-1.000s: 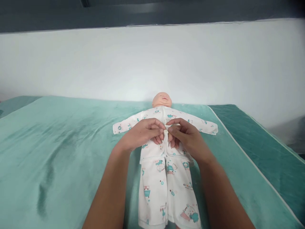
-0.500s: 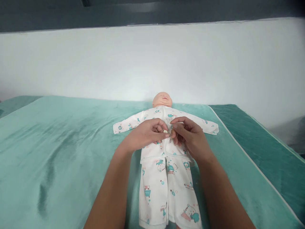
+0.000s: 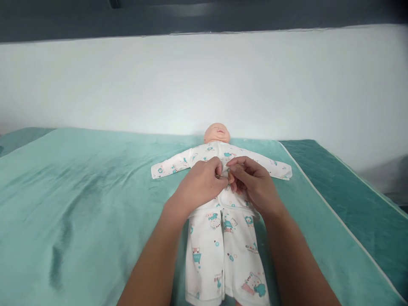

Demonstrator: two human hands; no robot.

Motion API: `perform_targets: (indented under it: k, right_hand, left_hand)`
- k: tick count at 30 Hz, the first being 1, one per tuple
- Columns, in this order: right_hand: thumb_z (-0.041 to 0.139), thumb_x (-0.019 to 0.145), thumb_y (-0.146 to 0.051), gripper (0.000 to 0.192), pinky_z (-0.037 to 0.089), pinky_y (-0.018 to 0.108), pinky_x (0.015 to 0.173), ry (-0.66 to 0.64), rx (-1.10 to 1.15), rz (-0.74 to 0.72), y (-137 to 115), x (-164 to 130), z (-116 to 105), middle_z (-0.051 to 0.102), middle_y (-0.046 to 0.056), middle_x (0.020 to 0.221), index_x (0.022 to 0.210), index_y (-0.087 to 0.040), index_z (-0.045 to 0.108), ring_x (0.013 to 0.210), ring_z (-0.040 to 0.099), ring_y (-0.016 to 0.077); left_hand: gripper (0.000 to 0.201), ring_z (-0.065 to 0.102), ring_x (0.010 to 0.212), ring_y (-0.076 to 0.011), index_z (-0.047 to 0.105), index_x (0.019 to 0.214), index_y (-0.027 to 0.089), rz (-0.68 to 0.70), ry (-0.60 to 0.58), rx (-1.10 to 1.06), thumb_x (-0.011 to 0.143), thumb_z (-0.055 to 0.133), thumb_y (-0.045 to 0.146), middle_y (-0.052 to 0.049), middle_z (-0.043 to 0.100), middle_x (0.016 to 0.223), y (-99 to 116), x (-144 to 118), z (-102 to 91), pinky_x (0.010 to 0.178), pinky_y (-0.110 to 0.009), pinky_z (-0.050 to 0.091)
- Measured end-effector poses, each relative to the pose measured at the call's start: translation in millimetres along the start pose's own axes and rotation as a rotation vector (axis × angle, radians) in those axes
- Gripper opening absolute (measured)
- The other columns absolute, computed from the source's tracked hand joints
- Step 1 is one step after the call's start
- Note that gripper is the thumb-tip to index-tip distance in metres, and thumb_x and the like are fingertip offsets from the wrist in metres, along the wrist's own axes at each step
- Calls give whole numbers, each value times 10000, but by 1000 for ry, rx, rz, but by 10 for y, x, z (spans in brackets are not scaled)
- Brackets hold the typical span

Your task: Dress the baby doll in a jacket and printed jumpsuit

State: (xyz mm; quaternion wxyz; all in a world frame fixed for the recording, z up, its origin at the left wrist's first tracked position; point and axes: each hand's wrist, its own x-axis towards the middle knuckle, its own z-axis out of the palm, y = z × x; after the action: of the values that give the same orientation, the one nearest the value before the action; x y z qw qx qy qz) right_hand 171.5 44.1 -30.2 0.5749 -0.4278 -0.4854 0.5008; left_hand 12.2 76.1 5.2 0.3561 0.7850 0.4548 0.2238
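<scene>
A baby doll point(image 3: 217, 133) lies on its back, head away from me, dressed in a white printed long-sleeved top point(image 3: 234, 196) and matching trousers point(image 3: 207, 255). Both sleeves stretch out sideways. My left hand point(image 3: 204, 180) is closed over the front of the top, thumb and fingers pinching the cloth near its middle opening. Facing it, my right hand point(image 3: 250, 176) also pinches the front edge of the top, fingertips close to those of the left. Whatever fastening lies between the fingertips is hidden by them.
A green plush cover point(image 3: 95, 204) spreads under the doll. Beyond its pale edging on the right lies a darker green strip point(image 3: 344, 191). A white wall point(image 3: 204, 80) rises right behind the doll's head, with a dark band above.
My left hand has rolled inward and its fingers have curled tighter, with the wrist moving a little right. My right hand has stayed almost in place. The doll lies as before.
</scene>
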Motion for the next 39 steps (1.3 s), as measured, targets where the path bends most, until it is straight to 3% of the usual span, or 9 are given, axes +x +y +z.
perform_targets:
  k: [7, 11, 16, 19, 23, 29, 32, 35, 39]
  right_hand:
    - [649, 862, -357, 150, 385, 220, 439, 14, 58, -41, 17, -2, -11, 592, -27, 654, 918, -219, 634, 494, 514, 90]
    - [654, 849, -322, 110, 399, 229, 466, 169, 37, -113, 27, 16, -7, 589, -28, 664, 896, -225, 635, 523, 526, 99]
    - [633, 850, -253, 37, 491, 293, 795, 380, -86, -272, 54, 36, 12, 667, 12, 851, 846, -223, 654, 819, 623, 145]
    - [591, 876, -257, 85, 468, 317, 890, 344, -249, -304, 78, 30, 24, 692, 29, 992, 885, -225, 669, 981, 623, 172]
    - [594, 877, -297, 121, 481, 298, 739, 270, -472, -275, 117, 14, 21, 713, 14, 843, 910, -220, 682, 818, 644, 169]
    - [579, 902, -339, 158, 471, 256, 618, 318, -438, -248, 98, -21, 5, 677, -25, 639, 966, -231, 674, 606, 616, 129]
    - [576, 905, -359, 167, 410, 218, 485, 312, -373, -225, 69, -27, 3, 595, -56, 533, 962, -231, 667, 467, 530, 99]
    - [576, 906, -376, 184, 350, 207, 412, 280, -348, -224, 78, -45, 7, 582, -61, 534, 958, -221, 659, 400, 451, 77]
    - [568, 916, -368, 188, 404, 227, 480, 243, -432, -226, 189, -212, 7, 622, -36, 609, 960, -208, 658, 463, 480, 86]
  left_hand:
    - [38, 408, 520, -126, 482, 793, 239, 7, 9, 66, 813, 460, 214, 38, 505, 620, 16, -12, 2, 494, -279, 249]
    - [106, 426, 538, -130, 499, 797, 234, 64, 0, 53, 874, 450, 287, 44, 506, 602, -1, -20, -25, 514, -280, 258]
    - [199, 427, 549, -116, 508, 748, 215, 102, -75, 23, 880, 503, 364, 49, 515, 601, 1, -36, -88, 531, -266, 281]
    - [198, 422, 555, -111, 536, 740, 213, 116, -106, 8, 875, 514, 356, 51, 500, 602, -9, -41, -105, 532, -256, 283]
    - [236, 432, 574, -107, 572, 736, 213, 132, -93, -75, 887, 496, 378, 47, 508, 626, -34, -30, -102, 538, -245, 298]
    - [210, 482, 587, -106, 590, 816, 219, 104, 60, -228, 903, 468, 366, 42, 540, 647, -152, 68, -59, 544, -229, 345]
    - [199, 458, 557, -101, 595, 829, 220, 58, 237, -314, 885, 499, 384, 50, 508, 616, -313, 179, -10, 530, -218, 356]
    - [193, 427, 539, -97, 594, 804, 210, 15, 467, -317, 866, 524, 379, 54, 492, 594, -506, 305, 37, 525, -215, 348]
    - [226, 436, 556, -106, 594, 780, 199, 21, 588, -235, 878, 512, 385, 53, 486, 568, -693, 385, 100, 574, -225, 365]
